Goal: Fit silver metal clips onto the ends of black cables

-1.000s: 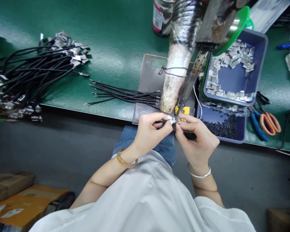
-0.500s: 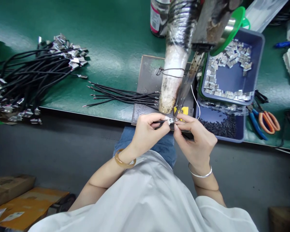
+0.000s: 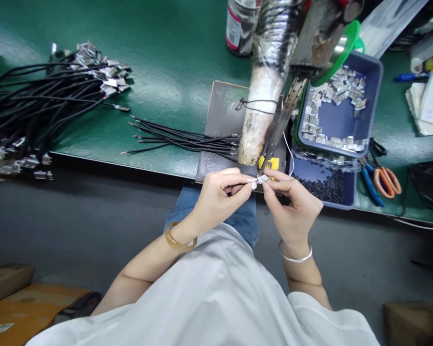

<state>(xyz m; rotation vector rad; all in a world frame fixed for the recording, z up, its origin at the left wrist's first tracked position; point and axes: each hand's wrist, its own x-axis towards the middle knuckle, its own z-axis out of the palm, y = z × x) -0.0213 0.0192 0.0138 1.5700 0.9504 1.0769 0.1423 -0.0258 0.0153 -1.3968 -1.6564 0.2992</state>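
My left hand (image 3: 225,193) is closed in a pinch at the left end of a small silvery metal connector (image 3: 262,179). The fingertips of my right hand (image 3: 292,199) pinch its right end. The two hands almost meet above the front edge of a dark board (image 3: 220,108). Any cable inside my left fingers is hidden. Just beyond the hands, a soldering iron's metal shaft (image 3: 282,117) slants down to a yellow pad (image 3: 269,163). Beside it hangs a plastic-wrapped hose (image 3: 254,129). Several black cables (image 3: 180,139) with bared ends lie left of the hose.
A bundle of black cables (image 3: 57,91) with metal ends lies at left. To the right stand a blue bin (image 3: 373,91) of metal shells and a lower bin (image 3: 350,192) of small black pieces. Orange-handled scissors (image 3: 388,182), blue-handled pliers (image 3: 371,185) and a jar (image 3: 234,29) are around.
The connector has tilted, its right end higher, and has come slightly away from the iron's tip. The black cable seen in my left fingers no longer shows. The whole view has shifted slightly.
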